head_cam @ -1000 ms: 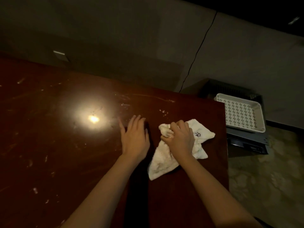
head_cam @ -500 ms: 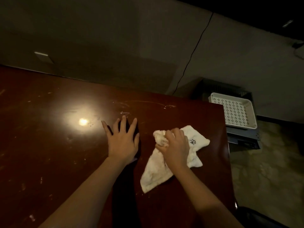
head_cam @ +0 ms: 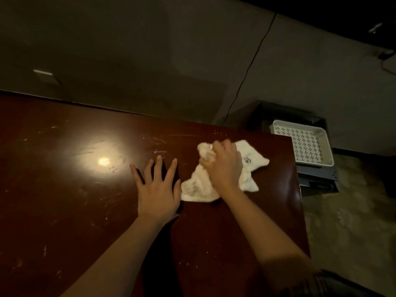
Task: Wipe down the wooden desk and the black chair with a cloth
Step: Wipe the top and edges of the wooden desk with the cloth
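Dark wooden surface (head_cam: 64, 189) is pressed by the flat, spread left hand (head_cam: 157, 189), while the cloth (head_cam: 199, 187) at its 3 o'clock is held bunched in the right hand (head_cam: 225, 166).

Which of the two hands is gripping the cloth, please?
The right hand: its fingers bunch the cloth, while the left hand lies flat on the desk.

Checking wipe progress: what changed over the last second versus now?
The right hand, gripping the bunched white cloth, has pushed it away toward the desk's far edge, near the right corner. The left hand has spread its fingers wider. Unchanged: the left hand stays flat on the desk beside the cloth, and the white perforated tray sits off the right end.
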